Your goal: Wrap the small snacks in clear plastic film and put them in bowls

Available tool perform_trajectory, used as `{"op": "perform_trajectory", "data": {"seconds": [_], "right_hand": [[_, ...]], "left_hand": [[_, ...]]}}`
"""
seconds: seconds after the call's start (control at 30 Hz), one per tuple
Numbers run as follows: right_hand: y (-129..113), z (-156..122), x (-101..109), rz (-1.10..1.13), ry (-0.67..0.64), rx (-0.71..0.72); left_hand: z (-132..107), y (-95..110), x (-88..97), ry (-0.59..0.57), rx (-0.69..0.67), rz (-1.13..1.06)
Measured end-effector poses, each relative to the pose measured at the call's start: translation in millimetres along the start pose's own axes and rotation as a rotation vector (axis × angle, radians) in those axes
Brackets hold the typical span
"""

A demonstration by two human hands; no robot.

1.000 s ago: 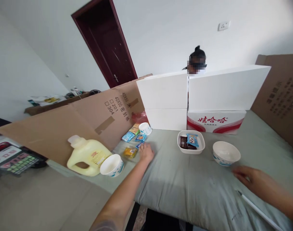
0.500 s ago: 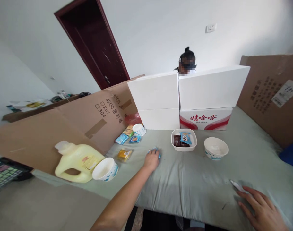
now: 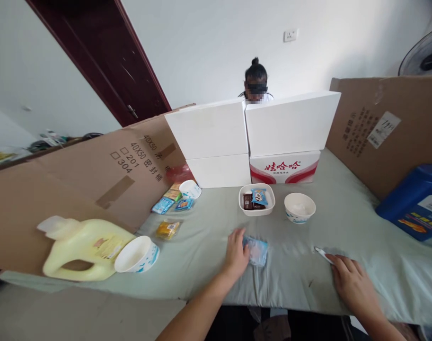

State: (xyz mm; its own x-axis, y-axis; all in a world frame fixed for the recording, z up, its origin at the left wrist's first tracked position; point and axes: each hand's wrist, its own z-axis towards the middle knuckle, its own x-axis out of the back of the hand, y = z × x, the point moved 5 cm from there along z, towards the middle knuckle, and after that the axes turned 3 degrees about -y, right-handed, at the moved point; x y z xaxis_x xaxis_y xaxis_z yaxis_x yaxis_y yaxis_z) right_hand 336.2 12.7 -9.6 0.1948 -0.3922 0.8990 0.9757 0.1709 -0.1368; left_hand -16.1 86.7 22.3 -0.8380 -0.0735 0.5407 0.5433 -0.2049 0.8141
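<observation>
Left hand [image 3: 237,251] at a blue packet [image 3: 257,252], right hand [image 3: 355,283] over a white pen [image 3: 322,255].
The blurred packet is on the bench [image 3: 216,213], nearer the person than the white tray [image 3: 257,213] of wrapped snacks [image 3: 259,196]. The left fingers bend loosely at its left edge; whether they grip it I cannot tell. The right fingers cover the pen's rear end, their grip equally unclear.
</observation>
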Motion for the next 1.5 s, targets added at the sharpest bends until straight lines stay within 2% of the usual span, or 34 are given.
{"op": "perform_trajectory", "data": {"seconds": [0.07, 0.1, 0.17, 0.27, 0.33, 0.47, 0.57, 0.67, 0.73, 0.8, 0.93, 1.03, 1.1, 1.17, 1.23, 1.3, 1.33, 1.37, 1.4, 1.47, 1.5], "right_hand": [[0.3, -0.3, 1.8, 0.004, 0.009, -0.007], [0.7, -0.2, 1.8, 0.011, 0.009, -0.009], [-0.5, 1.3, 0.9, 0.045, 0.006, -0.011], [-17.7, 9.9, 0.2, 0.165, -0.016, 0.02], [-44.6, 21.2, 1.7, 0.268, -0.066, 0.07], [-124.1, 52.9, 9.0, 0.402, -0.24, 0.217], [-179.1, 75.7, 11.0, 0.346, -0.388, 0.31], [-210.7, 87.2, 7.9, 0.283, -0.507, 0.387], [-213.3, 87.4, 6.4, 0.27, -0.533, 0.413], [-200.1, 82.2, 6.2, 0.267, -0.531, 0.403], [-139.7, 62.8, 6.1, 0.243, -0.501, 0.312], [-89.2, 48.3, 3.9, 0.198, -0.445, 0.22], [-65.2, 41.0, 3.1, 0.167, -0.376, 0.172], [-52.9, 36.3, 4.1, 0.14, -0.292, 0.135], [-53.4, 35.0, 6.9, 0.147, -0.219, 0.121], [-67.1, 38.5, 10.9, 0.213, -0.173, 0.141], [-78.5, 42.2, 13.0, 0.261, -0.158, 0.161], [-92.4, 47.2, 15.0, 0.312, -0.149, 0.184], [-108.4, 53.3, 16.4, 0.359, -0.148, 0.208], [-143.9, 67.1, 16.4, 0.428, -0.175, 0.246], [-161.8, 73.9, 14.6, 0.445, -0.208, 0.263]], "left_hand": [[-10.7, 13.7, 6.4, 0.099, -0.216, 0.176], [-16.8, 20.5, 7.6, 0.109, -0.311, 0.243], [-27.9, 30.2, 4.8, 0.034, -0.429, 0.314], [-41.5, 36.5, -5.1, -0.106, -0.488, 0.377], [-47.7, 35.3, -10.0, -0.121, -0.483, 0.396], [-52.2, 23.8, -10.4, -0.035, -0.403, 0.365], [-51.8, 18.5, -7.8, -0.019, -0.387, 0.303], [-50.3, 19.4, -6.3, -0.057, -0.393, 0.257], [-48.8, 20.1, -4.7, -0.064, -0.368, 0.241], [-47.6, 20.2, -3.5, -0.059, -0.336, 0.225], [-45.7, 16.7, -4.2, -0.031, -0.295, 0.2], [-42.7, 4.6, -3.7, 0.02, -0.228, 0.096], [-40.4, -13.2, 5.4, 0.149, -0.096, -0.043], [-42.3, -36.3, 24.0, 0.371, 0.077, -0.195], [-49.9, -53.8, 47.8, 0.612, 0.198, -0.282], [-58.8, -54.7, 70.9, 0.781, 0.179, -0.249], [-61.4, -48.0, 78.7, 0.792, 0.115, -0.192], [-61.8, -37.6, 82.2, 0.74, 0.024, -0.124], [-60.5, -24.7, 80.3, 0.632, -0.083, -0.055], [-56.1, 0.4, 61.8, 0.317, -0.277, 0.08], [-54.0, 8.7, 49.0, 0.171, -0.33, 0.148]]}}
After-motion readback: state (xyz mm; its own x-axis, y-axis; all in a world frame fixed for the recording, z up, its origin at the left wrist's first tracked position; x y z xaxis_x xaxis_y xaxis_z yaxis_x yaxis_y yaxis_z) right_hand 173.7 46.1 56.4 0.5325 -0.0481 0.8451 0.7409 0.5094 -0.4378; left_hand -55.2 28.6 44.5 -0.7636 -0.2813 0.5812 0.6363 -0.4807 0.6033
